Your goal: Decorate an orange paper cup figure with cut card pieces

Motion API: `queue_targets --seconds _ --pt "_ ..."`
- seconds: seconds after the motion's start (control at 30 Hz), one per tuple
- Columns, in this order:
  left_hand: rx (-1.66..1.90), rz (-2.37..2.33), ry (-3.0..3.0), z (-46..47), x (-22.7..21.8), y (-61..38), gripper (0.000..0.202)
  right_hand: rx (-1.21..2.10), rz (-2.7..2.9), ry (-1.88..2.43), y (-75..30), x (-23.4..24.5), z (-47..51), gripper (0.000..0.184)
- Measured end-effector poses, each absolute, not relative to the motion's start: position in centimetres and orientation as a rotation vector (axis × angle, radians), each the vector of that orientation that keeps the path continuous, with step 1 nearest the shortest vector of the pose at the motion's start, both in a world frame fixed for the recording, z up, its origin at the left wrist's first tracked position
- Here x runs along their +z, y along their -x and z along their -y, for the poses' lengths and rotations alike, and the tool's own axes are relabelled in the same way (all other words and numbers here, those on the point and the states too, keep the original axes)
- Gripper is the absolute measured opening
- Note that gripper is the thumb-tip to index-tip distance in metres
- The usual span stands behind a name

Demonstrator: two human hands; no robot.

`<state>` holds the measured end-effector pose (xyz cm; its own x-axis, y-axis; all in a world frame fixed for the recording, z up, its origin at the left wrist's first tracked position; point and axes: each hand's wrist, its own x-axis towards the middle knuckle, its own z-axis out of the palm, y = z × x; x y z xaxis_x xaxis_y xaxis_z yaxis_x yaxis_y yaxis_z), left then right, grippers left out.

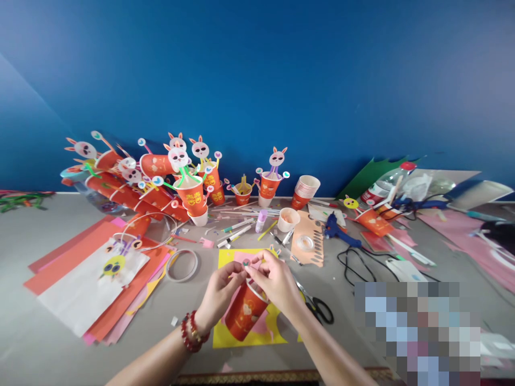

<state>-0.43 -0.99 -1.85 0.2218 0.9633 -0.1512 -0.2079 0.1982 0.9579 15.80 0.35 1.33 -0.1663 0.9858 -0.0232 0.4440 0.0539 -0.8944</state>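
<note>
My left hand (219,292) grips an orange paper cup (242,317), tilted toward me above a yellow sheet (229,260). A red bead bracelet sits on that wrist. My right hand (273,279) pinches a small round paper piece (246,262) at the cup's rim, where the fingertips of both hands meet. Black scissors (319,308) lie just right of my right hand.
Finished orange cups with bunny heads (189,185) crowd the back left. Coloured paper sheets (92,279) lie at the left, next to a tape ring (182,265). A stack of cups (306,190), a blue glue gun (336,228) with black cord, and a plastic bottle (386,185) are at the right.
</note>
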Motion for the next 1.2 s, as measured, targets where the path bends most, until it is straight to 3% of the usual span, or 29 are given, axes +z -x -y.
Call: queue_targets --seconds 0.13,0.33,0.47,0.53,0.67,0.73,0.93,1.2 --pt "1.044 -0.982 -0.987 1.0 -1.7 0.6 0.028 1.023 1.66 1.383 -15.7 1.9 0.5 0.012" --pt "1.136 -0.972 -0.922 0.8 -1.5 1.3 0.025 0.62 1.253 1.208 -17.3 1.5 3.0 0.014" --pt "1.25 -0.894 -0.79 0.9 -0.9 1.2 0.02 0.689 1.032 1.124 -18.7 -0.8 3.6 0.023" --pt "1.288 -0.864 -0.719 1.0 -0.5 0.9 0.02 0.85 1.021 1.053 -18.8 -2.2 4.0 0.036" --pt "1.34 -0.841 -0.652 1.4 0.0 0.4 0.02 1.101 1.234 0.908 -17.6 -4.5 5.1 0.085" --pt "1.358 -0.843 -0.664 1.5 -0.1 0.2 0.021 1.146 1.322 0.939 -16.6 -5.3 5.5 0.095" --pt "1.348 -0.895 -0.771 1.5 -0.2 0.2 0.022 1.168 1.258 1.067 -14.5 -6.1 5.6 0.081" --pt "1.375 -0.989 -0.881 1.1 0.2 0.4 0.025 1.265 1.213 1.02 -15.0 -4.7 5.3 0.076"
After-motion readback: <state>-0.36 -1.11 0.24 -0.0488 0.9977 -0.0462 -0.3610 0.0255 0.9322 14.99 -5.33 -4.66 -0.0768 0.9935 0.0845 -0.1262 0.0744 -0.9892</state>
